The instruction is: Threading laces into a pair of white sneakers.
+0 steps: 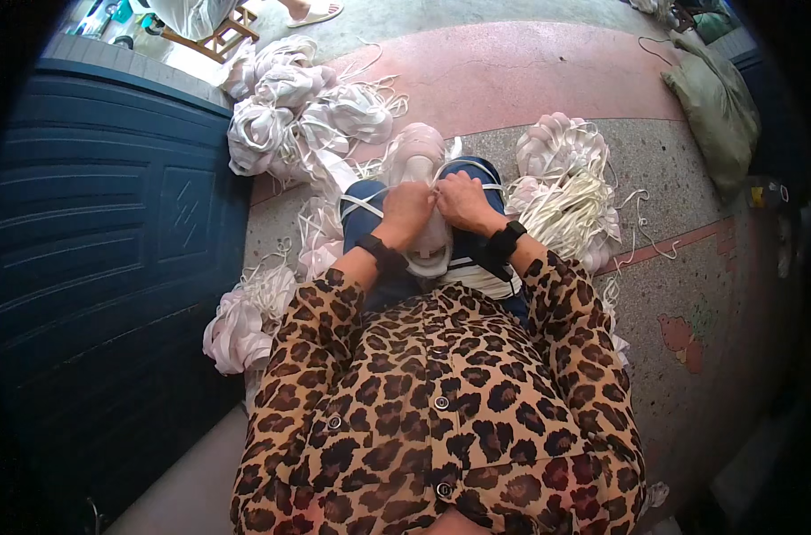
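Across my lap lies a pale pink and white shoe upper (414, 143), its toe end pointing away from me and its heel end toward my body. White shoelace strands run from its middle out over both knees. My left hand (407, 214) is closed over the left side of the upper, the fingers gripping a shoelace. Close beside it, my right hand (464, 203) pinches a white shoelace (436, 189) near the upper's centre line. The fingertips nearly meet, and the hands hide most of the lacing there.
A big heap of pale uppers and laces (285, 111) is at the far left. On the right are stacked uppers (562, 143) with a bundle of white laces (557, 214). More uppers (238, 330) lie near the dark blue door (93, 223). A sack (713, 111) stands far right.
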Motion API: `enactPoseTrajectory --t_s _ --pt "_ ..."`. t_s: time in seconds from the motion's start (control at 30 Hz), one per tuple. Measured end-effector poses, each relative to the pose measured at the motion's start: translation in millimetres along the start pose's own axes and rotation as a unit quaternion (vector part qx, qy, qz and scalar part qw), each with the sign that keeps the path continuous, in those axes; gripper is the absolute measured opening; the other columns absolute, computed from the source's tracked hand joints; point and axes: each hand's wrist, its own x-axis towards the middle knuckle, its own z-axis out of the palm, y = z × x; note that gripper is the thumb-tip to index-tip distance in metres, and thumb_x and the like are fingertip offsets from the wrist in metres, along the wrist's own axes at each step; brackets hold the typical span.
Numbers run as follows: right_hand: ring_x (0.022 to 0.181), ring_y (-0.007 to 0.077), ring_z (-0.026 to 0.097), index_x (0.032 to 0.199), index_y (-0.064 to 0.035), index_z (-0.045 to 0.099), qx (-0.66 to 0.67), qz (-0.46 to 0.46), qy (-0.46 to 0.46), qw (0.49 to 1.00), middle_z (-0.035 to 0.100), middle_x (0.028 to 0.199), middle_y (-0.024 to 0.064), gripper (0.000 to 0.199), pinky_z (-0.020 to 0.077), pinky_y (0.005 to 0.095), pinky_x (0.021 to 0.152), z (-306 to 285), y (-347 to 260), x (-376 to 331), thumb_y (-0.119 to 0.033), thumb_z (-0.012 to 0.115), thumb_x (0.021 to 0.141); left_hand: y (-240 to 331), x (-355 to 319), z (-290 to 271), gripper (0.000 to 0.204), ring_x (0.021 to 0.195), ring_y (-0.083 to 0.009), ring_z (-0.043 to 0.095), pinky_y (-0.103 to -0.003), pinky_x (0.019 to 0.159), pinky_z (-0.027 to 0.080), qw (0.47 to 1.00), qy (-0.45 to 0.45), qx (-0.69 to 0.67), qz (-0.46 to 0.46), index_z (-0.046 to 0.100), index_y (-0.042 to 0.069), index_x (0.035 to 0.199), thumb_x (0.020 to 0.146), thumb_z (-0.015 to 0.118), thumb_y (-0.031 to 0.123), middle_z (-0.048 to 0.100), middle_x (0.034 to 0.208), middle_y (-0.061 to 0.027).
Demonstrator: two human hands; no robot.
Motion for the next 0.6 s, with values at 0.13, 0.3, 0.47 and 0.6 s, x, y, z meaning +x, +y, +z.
enactPoseTrajectory --t_s 0.13,0.3,0.47,0.6 --pt "0.101 0.035 0.058 0.099 -0.0077 0.069 0.05 0.009 0.024 0.998 0.066 0.101 0.0139 0.023 0.044 0.0516 0.082 -4.0 6.1 -2.0 -0.024 0.056 0.088 7.6 0.1 4.9 0.027 0.079 -0.0402 0.069 -0.048 0.07 0.056 1.0 0.02 0.003 0.012 0.069 0.001 0.087 0.09 0.064 0.027 0.068 0.081 -0.0241" --pt "0.101 0.0341 0.059 0.102 -0.0067 0.069 0.1 -0.012 0.037 0.994 0.066 0.102 0.0128 0.023 0.0456 0.0483 0.082 -17.8 -0.7 -12.2 -0.023 0.06 0.088 5.9 -11.3 10.8 0.022 0.078 -0.0406 0.069 -0.05 0.067 0.055 0.996 0.05 0.009 0.075 0.063 -0.003 0.091 0.09 0.058 0.018 0.068 0.083 -0.0244" --pt "0.099 0.0338 0.061 0.104 -0.0048 0.067 0.144 -0.198 0.195 0.95 0.066 0.102 0.0117 0.019 0.0483 0.0442 0.086 -38.5 -36.8 -38.3 -0.014 0.064 0.087 15.6 -55.5 -73.2 0.021 0.065 -0.0291 0.065 -0.039 0.058 0.051 0.992 -0.052 -0.068 0.096 0.064 -0.001 0.087 0.093 0.058 0.018 0.067 0.076 -0.0148" --pt "0.089 0.0201 0.067 0.102 -0.0043 0.067 0.469 -0.058 0.043 0.88 0.068 0.101 0.0115 0.013 0.0545 0.0344 0.079 -58.1 -10.3 -82.8 -0.009 0.062 0.091 -18.7 -67.3 -96.4 0.023 0.06 -0.008 0.051 -0.025 0.055 0.044 0.946 -0.111 -0.3 0.055 0.069 0.002 0.096 0.098 0.058 0.021 0.059 0.071 0.0022"
